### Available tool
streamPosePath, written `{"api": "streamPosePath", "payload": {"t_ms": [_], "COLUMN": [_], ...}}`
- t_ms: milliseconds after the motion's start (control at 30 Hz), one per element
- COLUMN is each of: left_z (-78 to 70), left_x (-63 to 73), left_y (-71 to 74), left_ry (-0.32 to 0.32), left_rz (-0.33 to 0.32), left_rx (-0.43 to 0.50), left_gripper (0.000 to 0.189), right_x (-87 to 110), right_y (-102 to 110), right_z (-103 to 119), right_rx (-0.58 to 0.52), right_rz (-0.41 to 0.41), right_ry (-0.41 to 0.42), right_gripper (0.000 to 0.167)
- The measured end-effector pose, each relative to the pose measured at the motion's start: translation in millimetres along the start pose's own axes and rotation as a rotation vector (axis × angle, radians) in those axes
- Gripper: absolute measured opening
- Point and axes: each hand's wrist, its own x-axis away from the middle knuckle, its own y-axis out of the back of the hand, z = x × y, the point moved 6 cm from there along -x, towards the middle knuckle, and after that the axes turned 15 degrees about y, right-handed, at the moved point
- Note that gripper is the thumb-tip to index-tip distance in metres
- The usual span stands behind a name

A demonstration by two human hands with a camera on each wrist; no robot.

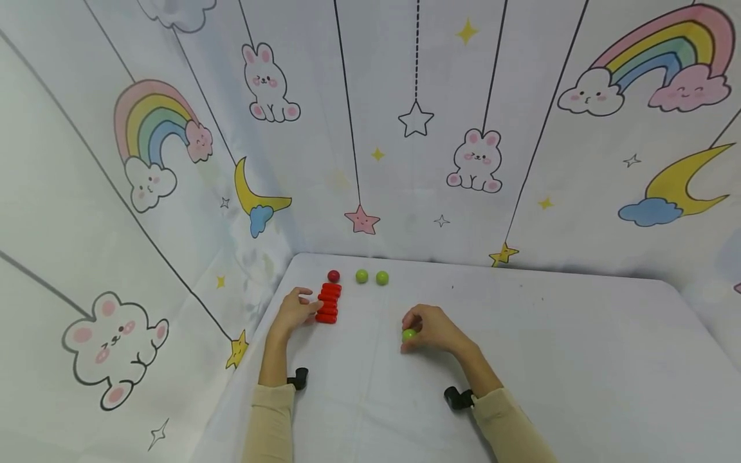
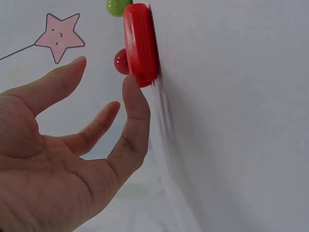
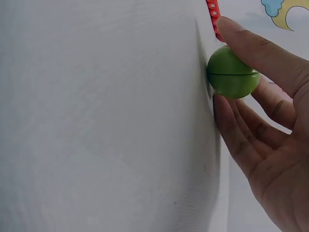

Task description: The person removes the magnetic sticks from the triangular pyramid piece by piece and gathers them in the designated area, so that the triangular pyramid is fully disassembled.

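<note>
Several red cylinder-shaped pieces (image 1: 327, 302) lie side by side in a row on the left of the white table. My left hand (image 1: 295, 312) is beside this row with fingers parted. In the left wrist view one fingertip meets the end of the nearest ribbed red piece (image 2: 141, 43), and the hand holds nothing. Farther right, my right hand (image 1: 433, 329) holds a green ball (image 1: 408, 334) low at the tabletop. The right wrist view shows the thumb on one side of the green ball (image 3: 233, 72), fingers on the other, and a seam round its middle.
Beyond the red row, a dark red ball (image 1: 333, 276) and two green balls, one left (image 1: 361, 276) and one right (image 1: 382, 278), stand near the table's back edge. A white cloth backdrop (image 1: 399, 180) with cartoon prints rises behind the table (image 1: 556, 360) and along its left side.
</note>
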Motion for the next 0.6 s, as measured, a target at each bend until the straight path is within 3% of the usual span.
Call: {"api": "streamPosePath", "payload": {"t_ms": [333,600], "left_z": [-2.4,-4.0], "left_x": [1.4,2.5], "left_y": [0.6,1.6], "left_ry": [-0.007,-0.018], "left_rz": [0.025,0.032], "left_rx": [0.057,0.070], "left_gripper": [0.056,0.058], "right_x": [-1.1,-12.5], "right_y": [5,7], "right_z": [-4,-10], "right_rx": [0.033,0.012], "right_rz": [-0.025,-0.148], "right_ry": [-0.029,-0.025], "right_gripper": [0.078,0.088]}}
